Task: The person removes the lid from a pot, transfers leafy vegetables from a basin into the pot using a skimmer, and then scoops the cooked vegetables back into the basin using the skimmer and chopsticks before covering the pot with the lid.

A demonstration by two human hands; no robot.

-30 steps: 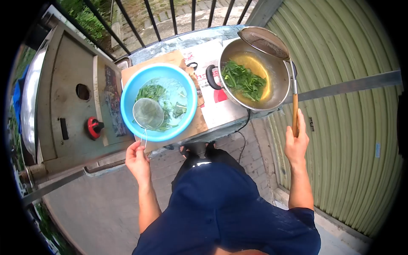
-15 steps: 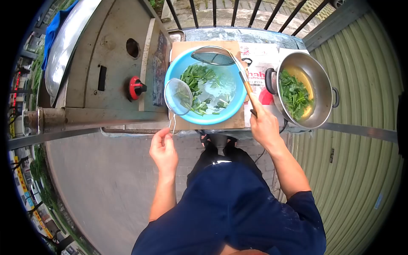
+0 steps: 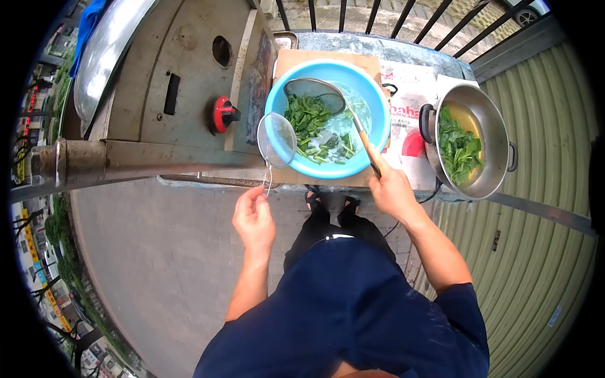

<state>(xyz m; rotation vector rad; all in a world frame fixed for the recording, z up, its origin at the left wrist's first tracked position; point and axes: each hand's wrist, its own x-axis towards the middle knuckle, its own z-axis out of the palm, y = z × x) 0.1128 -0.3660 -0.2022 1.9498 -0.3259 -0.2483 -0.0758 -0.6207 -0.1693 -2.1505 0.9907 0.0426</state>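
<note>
My left hand [image 3: 254, 218] pinches the wire handle of a small round mesh strainer [image 3: 277, 140], whose hoop overlaps the near-left rim of a light-blue basin [image 3: 382, 120]. My right hand [image 3: 392, 189] is wrapped round the wooden handle of a larger mesh skimmer [image 3: 315, 94]. The skimmer's head is tilted inside the basin, at the far side of some leafy greens [image 3: 307, 120] lying in water. To the right stands a steel pot [image 3: 493, 113] with more cut greens [image 3: 459, 146] and yellowish liquid inside.
A metal stove cabinet [image 3: 183, 101] with a red-and-black knob [image 3: 224, 114] rises at the left. Beneath the basin lies cardboard [image 3: 283, 63], with printed paper [image 3: 409, 82] beside it. Black railings [image 3: 372, 17] run behind, and a ribbed green shutter [image 3: 542, 214] stands at right.
The skimmer's head has dipped lower and nearer into the basin, against the greens. The small strainer stays at the basin's left rim. The whole view has shifted slightly.
</note>
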